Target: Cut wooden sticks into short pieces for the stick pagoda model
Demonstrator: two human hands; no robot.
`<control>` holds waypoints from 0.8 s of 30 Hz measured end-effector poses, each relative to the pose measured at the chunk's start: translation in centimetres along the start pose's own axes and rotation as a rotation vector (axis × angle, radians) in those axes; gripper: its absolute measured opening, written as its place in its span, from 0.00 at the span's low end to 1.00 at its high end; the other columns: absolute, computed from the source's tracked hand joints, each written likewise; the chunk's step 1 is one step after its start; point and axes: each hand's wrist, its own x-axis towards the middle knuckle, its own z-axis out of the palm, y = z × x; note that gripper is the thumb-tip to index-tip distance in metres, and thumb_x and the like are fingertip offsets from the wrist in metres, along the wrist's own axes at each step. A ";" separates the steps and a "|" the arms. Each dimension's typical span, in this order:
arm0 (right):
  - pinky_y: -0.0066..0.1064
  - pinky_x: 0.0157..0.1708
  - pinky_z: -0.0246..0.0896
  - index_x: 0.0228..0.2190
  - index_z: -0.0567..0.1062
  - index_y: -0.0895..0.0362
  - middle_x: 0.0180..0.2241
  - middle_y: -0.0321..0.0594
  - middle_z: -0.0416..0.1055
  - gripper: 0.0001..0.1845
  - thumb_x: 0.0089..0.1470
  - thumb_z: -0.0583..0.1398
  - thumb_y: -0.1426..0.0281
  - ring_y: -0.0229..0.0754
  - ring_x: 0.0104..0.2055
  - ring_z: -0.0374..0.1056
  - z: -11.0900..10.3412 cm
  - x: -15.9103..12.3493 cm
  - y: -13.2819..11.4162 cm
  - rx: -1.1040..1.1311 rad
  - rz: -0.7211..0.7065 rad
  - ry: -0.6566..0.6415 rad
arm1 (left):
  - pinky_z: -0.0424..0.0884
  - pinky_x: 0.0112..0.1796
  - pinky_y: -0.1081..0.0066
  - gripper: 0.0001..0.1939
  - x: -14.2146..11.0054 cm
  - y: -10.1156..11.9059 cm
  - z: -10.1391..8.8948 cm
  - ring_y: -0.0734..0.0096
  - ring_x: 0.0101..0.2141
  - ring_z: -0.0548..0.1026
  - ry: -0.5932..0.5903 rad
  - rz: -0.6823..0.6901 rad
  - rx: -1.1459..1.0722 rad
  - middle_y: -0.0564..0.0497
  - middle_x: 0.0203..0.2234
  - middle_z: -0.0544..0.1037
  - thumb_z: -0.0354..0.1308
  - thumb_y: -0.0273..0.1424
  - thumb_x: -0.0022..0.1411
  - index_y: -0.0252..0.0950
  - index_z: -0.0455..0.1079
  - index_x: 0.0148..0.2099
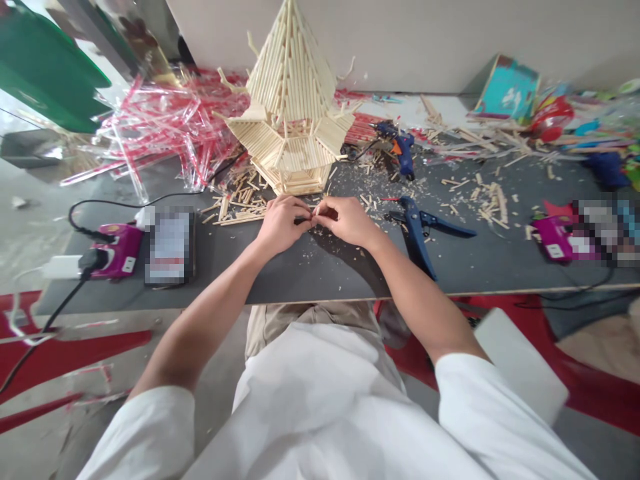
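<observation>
My left hand (pixel 287 221) and my right hand (pixel 345 219) meet over the near part of the table, fingertips pinched together. Whatever small piece sits between them is too hidden to make out. Just beyond them stands a pagoda-like model (pixel 293 80) built of pale wooden sticks, with a pointed roof and a flared lower tier. Short cut sticks (pixel 240 200) lie in a loose heap beside my left hand. To the right of my right hand rests a blue-handled cutter (pixel 417 230). Farther back lies a blue glue gun (pixel 403 150).
Red-and-clear plastic wrappers (pixel 175 127) pile up at the back left. A phone (pixel 170 247) and a purple power strip (pixel 120 250) with cables sit at left. Stick scraps (pixel 493 203) and another purple power strip (pixel 557 237) are on the right. A turquoise box (pixel 507 90) leans at the back.
</observation>
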 end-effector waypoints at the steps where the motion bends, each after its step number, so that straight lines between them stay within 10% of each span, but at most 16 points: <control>1: 0.32 0.37 0.61 0.34 0.79 0.57 0.31 0.38 0.79 0.06 0.60 0.66 0.67 0.39 0.31 0.69 0.0 0.0 0.0 -0.015 -0.004 -0.003 | 0.68 0.56 0.53 0.08 0.0 0.0 0.0 0.54 0.51 0.78 -0.001 -0.002 0.001 0.48 0.45 0.86 0.68 0.37 0.65 0.42 0.87 0.39; 7: 0.33 0.33 0.61 0.32 0.78 0.56 0.29 0.38 0.77 0.13 0.59 0.68 0.60 0.39 0.29 0.67 -0.4 0.0 -0.6 0.186 0.092 0.065 | 0.71 0.51 0.61 0.13 0.1 0.9 -0.8 0.58 0.46 0.81 0.032 -0.032 -0.160 0.46 0.42 0.87 0.66 0.41 0.67 0.38 0.86 0.42; 14: 0.27 0.24 0.58 0.28 0.78 0.57 0.25 0.35 0.75 0.25 0.46 0.76 0.50 0.33 0.25 0.64 -1.1 0.0 -0.2 0.649 0.324 -0.049 | 0.70 0.31 0.74 0.28 -0.2 2.6 -1.7 0.73 0.29 0.79 -0.248 -0.298 -0.687 0.41 0.33 0.87 0.60 0.52 0.70 0.28 0.83 0.42; 24: 0.26 0.24 0.55 0.27 0.78 0.57 0.22 0.31 0.71 0.23 0.47 0.76 0.52 0.32 0.24 0.62 -1.2 -0.1 -0.7 0.697 0.300 -0.131 | 0.67 0.21 0.79 0.21 -0.5 3.8 -2.1 0.80 0.22 0.74 -0.381 -0.344 -0.812 0.40 0.33 0.86 0.65 0.45 0.70 0.28 0.81 0.40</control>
